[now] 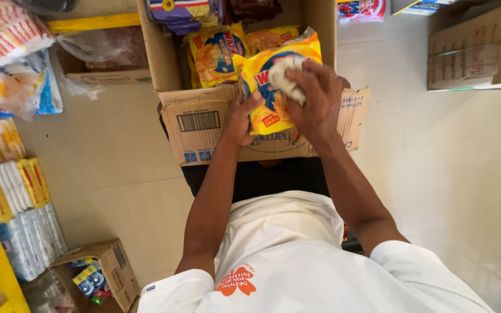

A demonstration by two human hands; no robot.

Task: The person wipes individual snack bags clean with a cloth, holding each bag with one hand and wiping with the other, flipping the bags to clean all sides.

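Note:
My left hand (240, 119) grips the lower left edge of a yellow noodle packet (271, 81), held over the open flap of a cardboard box (198, 124). My right hand (314, 95) presses a crumpled white cloth (285, 75) against the packet's front. Inside the box lie more yellow packets (218, 55) of the same kind. The packet's right side is hidden behind my right hand.
A second brown carton (471, 55) stands at the right on the pale tiled floor (453, 174). Stacked packaged goods (13, 197) fill yellow shelves at the left. A small open box of sachets (97, 275) sits at lower left. Bagged goods (7, 35) lie at upper left.

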